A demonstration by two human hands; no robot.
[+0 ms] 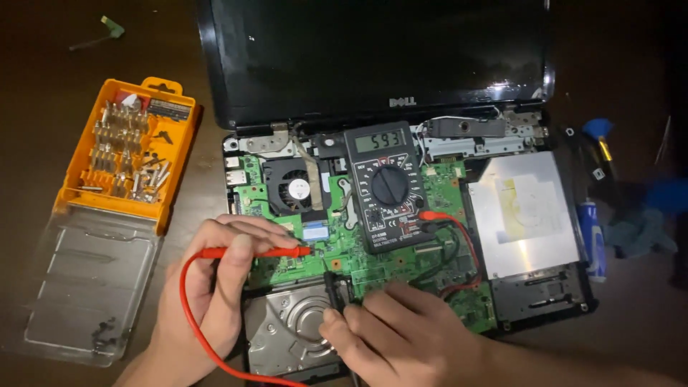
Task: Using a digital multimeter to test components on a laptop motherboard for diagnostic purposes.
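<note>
Here left hand (215, 287) pinches red probe (251, 252) horizontally.

Two bare hands enter from the bottom edge: left hand (208, 287), right hand (387, 333). No gloves, rings, watch or bracelets visible. Both forearms bare as far as the frame shows, no sleeve in view. Fingers (240, 247) with short, unpainted nails. No markings seen.

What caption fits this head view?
Left hand and right hand press probes on a laptop board beside a multimeter.
</note>
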